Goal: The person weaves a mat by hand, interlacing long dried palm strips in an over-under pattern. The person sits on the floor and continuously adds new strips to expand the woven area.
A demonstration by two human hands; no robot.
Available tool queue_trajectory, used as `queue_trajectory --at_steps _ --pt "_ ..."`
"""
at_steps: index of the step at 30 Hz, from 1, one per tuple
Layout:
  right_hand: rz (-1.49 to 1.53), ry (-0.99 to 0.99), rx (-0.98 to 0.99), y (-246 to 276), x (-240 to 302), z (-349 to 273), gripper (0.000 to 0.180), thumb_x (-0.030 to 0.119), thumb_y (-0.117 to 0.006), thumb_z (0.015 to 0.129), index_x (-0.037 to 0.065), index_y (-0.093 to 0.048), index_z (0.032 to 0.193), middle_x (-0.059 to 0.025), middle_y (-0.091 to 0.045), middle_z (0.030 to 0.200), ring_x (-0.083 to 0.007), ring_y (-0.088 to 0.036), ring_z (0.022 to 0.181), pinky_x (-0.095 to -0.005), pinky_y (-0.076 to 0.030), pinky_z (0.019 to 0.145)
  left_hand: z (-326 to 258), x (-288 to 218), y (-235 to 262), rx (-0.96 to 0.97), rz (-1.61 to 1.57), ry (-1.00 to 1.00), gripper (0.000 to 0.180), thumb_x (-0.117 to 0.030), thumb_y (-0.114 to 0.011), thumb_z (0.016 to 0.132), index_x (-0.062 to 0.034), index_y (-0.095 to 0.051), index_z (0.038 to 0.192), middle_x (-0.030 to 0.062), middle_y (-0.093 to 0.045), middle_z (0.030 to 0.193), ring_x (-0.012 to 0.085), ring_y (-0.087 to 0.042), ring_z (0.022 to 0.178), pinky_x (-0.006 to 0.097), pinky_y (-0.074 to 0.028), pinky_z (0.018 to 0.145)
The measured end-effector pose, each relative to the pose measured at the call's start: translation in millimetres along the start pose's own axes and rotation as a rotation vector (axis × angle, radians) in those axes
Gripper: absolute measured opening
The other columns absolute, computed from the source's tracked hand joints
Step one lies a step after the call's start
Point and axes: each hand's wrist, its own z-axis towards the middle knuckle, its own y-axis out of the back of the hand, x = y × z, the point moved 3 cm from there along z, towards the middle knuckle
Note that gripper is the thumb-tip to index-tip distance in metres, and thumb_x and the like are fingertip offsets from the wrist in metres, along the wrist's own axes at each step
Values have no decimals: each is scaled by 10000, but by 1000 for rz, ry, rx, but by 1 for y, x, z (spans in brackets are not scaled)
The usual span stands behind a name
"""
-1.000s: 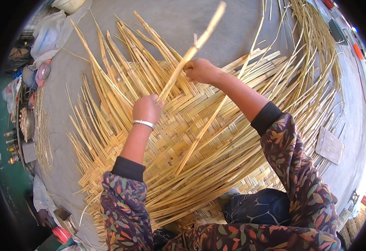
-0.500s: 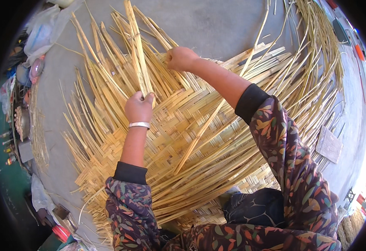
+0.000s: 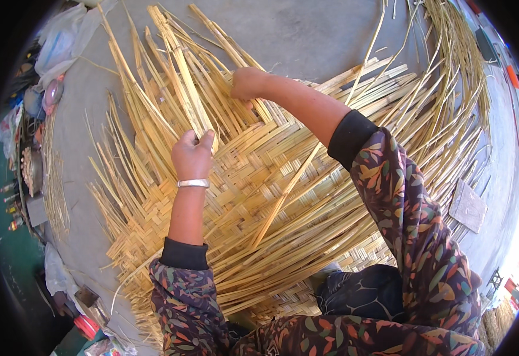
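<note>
A large mat of woven yellow cane strips [image 3: 283, 196] lies on the grey concrete floor [image 3: 307, 35], with loose strip ends fanning out on all sides. My left hand [image 3: 192, 155], a silver bangle on its wrist, grips a bunch of upright loose strips [image 3: 179, 77] at the mat's far left edge. My right hand [image 3: 249, 83] reaches farther out and pinches strips at the woven edge. Both sleeves carry a dark leaf pattern.
A long loose strip [image 3: 289, 190] lies diagonally across the mat. More cane [image 3: 455, 65] is heaped at the upper right. A flat grey slab [image 3: 468, 206] lies at the right. Bags and small containers [image 3: 46, 71] crowd the left edge. My knee [image 3: 366, 291] rests on the mat.
My right hand has lowered the long strip it held raised and moved left onto the mat's edge. My left hand has shifted up and gathered a bunch of standing strips.
</note>
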Motion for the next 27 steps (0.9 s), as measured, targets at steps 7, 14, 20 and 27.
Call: queue_trajectory --at_steps 7,14,20,27 --pt "329 71 -101 -6 -16 -12 314 291 -703 728 19 -669 881 -105 -641 714 -185 -607 665 -331 -465 632 1 17 -8 -89 -121 -4 338 -190 -680 791 3 -467 613 37 -481 510 109 -474 433 277 -384 411" --pt "923 98 -60 -16 -27 -37 392 242 -739 742 -8 -618 1019 -111 -644 985 -169 -592 900 -298 -458 799 17 34 -23 -41 -20 -42 309 -231 -677 787 6 -511 681 77 -510 565 166 -473 506 331 -392 493" --pt "1227 209 58 -18 -31 -40 334 211 -697 810 50 -603 1087 -58 -643 981 -159 -599 916 -285 -465 817 14 16 -30 250 156 -167 212 -218 -646 826 -15 -636 885 81 -539 602 177 -463 533 318 -399 533" --pt "1369 116 -182 -12 -49 -53 212 173 -670 836 96 -619 1027 -15 -634 889 -73 -566 763 -224 -482 694 22 24 -32 311 48 -121 304 -253 -632 857 21 -616 988 43 -560 712 144 -485 633 298 -427 621"
